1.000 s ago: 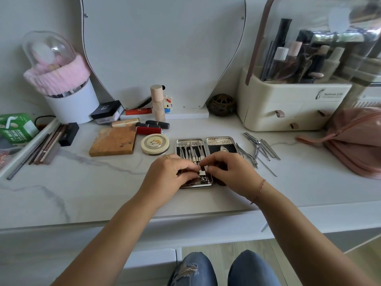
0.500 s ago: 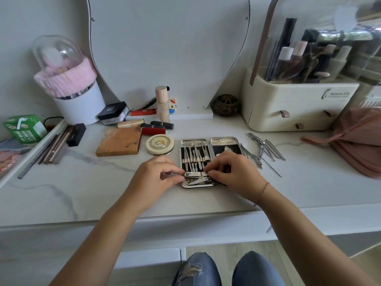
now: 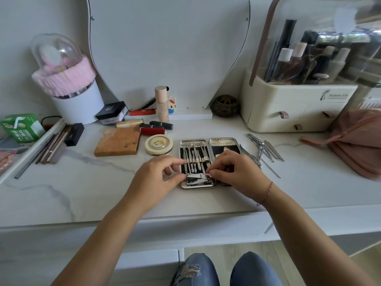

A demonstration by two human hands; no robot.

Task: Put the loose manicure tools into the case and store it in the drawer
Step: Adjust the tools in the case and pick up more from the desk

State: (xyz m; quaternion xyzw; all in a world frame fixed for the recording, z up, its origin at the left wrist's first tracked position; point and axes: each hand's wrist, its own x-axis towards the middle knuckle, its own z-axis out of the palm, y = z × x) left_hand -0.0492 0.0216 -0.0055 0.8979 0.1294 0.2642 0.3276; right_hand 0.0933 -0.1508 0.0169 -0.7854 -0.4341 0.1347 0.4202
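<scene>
Back wall: a white curved panel (image 3: 169, 50) stands upright on a white base.
Left rear: a white tub (image 3: 79, 104) wears a pink knitted band (image 3: 64, 77) and a clear dome.
Left edge: a green box (image 3: 21, 127) sits beside a row of pencils (image 3: 51, 146).
Centre: a wooden block (image 3: 117, 144) lies just beside a round cream compact (image 3: 158, 144); a red lipstick (image 3: 153, 131) and a black tube (image 3: 160, 125) lie behind them.
Behind centre: a beige bottle (image 3: 161, 104) stands upright, near a dark woven ball (image 3: 225, 105).
Right rear: a cream organiser (image 3: 292, 108) holds bottles under a clear lid.
Right edge: a pink bag (image 3: 358, 141) rests on the marble counter (image 3: 82, 182).
</scene>
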